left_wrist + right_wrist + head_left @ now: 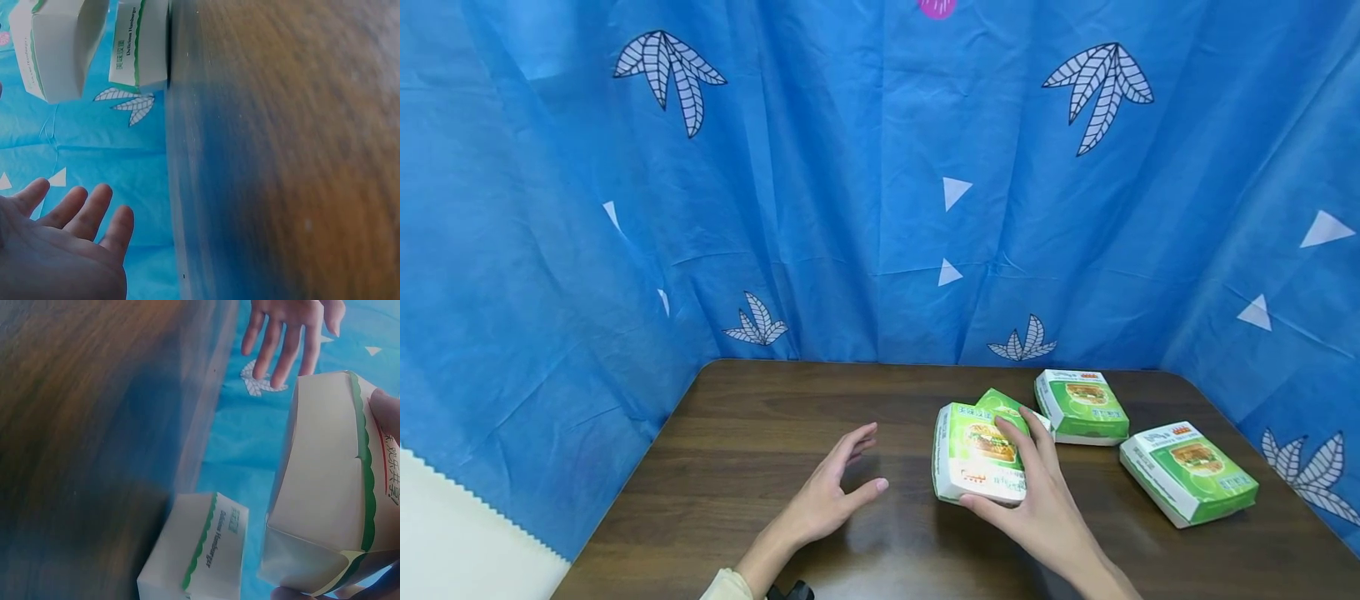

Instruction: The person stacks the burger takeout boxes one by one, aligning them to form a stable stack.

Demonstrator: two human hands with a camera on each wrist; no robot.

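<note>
The left hand (835,492) is released, fingers loosely extended, over the brown wooden desk (737,433). To its right, a green-and-white hamburger box (970,454) is raised above the desk, gripped between the thumb and fingers of the right hand (1037,496). Partly hidden behind it, a second hamburger box (998,402) rests on the desk. Farther right lies a third hamburger box (1084,408), then a fourth hamburger box (1191,471), nearer the desk's right edge.
</note>
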